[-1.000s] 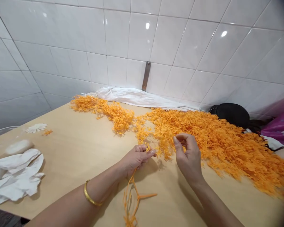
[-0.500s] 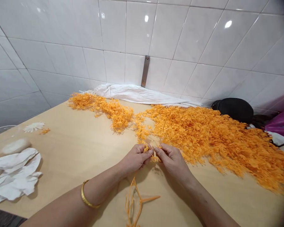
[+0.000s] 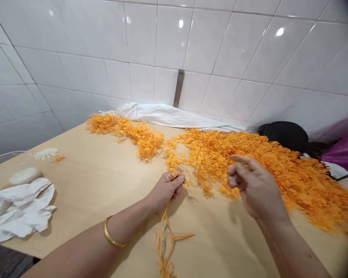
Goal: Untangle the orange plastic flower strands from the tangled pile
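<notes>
Two hands are working beside a heap of orange strands (image 3: 290, 181): the left hand (image 3: 168, 189) is seemingly pinching a dangling strand (image 3: 164, 239), the right hand (image 3: 253, 187) is spreading open; tugging could snag the heap.

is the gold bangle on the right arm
No, the gold bangle sits on the left forearm, while the right forearm shows bare.

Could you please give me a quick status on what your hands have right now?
Left hand: grip on orange strand, strand trailing to table. Right hand: open, empty, raised near orange pile.
</notes>
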`<state>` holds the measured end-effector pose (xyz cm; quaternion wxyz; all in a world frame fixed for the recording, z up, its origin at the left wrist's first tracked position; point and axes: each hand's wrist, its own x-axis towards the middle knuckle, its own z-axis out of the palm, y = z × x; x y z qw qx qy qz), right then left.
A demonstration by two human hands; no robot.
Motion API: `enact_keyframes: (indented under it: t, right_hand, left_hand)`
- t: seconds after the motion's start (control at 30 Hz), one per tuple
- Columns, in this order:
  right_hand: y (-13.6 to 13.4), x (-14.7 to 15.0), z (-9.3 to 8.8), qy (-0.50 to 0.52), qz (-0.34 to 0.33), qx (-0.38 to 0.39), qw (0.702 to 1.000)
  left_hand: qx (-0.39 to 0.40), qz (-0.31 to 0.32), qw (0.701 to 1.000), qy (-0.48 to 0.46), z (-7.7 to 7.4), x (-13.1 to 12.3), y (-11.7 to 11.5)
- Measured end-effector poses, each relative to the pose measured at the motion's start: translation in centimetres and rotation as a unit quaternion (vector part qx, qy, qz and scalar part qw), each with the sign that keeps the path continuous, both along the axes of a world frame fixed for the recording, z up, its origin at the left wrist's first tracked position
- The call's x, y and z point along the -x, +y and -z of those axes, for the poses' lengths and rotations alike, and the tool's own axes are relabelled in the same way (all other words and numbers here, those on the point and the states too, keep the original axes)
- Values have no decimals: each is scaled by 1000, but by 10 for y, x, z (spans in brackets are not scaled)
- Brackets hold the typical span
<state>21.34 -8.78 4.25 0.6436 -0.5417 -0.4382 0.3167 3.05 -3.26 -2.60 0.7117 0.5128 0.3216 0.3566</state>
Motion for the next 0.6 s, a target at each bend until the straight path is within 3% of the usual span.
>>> enact_keyframes:
  t: [0.1,0.23,0.37,0.47,0.6]
  right_hand:
    - [-6,26,21,-81,-123,78,986]
    - [-2,47,44,-287,-173,123,934]
    - [3,52,52,-407,-171,42,896]
    - [-17,59,49,-420,-187,4,888]
    - [-68,69,36,-404,-307,-89,857]
  left_hand:
    - [-16,2,1000,11,0,0,0]
    - [-44,29,998,14,1,0,-1]
    - [-64,43,997,27,2,-2,-5]
    - [-57,33,996,56,5,-4,-7]
    - [-62,-90,982,152,8,-4,-8]
